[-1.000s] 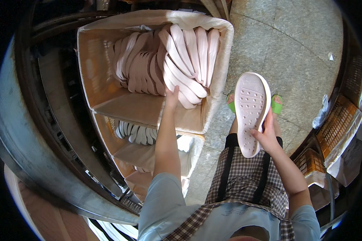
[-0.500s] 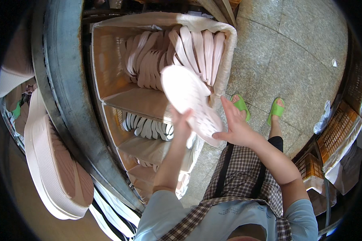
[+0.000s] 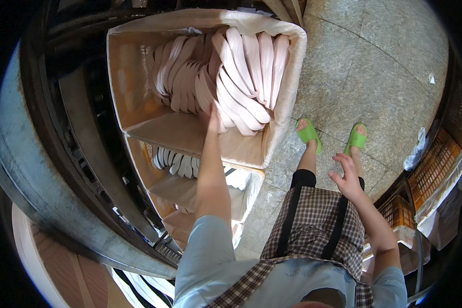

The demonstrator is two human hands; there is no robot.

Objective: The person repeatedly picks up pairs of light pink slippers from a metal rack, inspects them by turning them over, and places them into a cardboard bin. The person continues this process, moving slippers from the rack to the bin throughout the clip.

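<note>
At the far left a curved grey metal rim bends around dark machine parts; beside it stands a fabric-lined box with soft beige walls, full of smooth pink slipper soles packed on edge; the left hand reaches into it and touches the lowest soles, but its grip is hidden; a lower box holds more soles; the floor is speckled stone tile; the right hand hangs loose, fingers spread, holding nothing, above green sandals.
</note>
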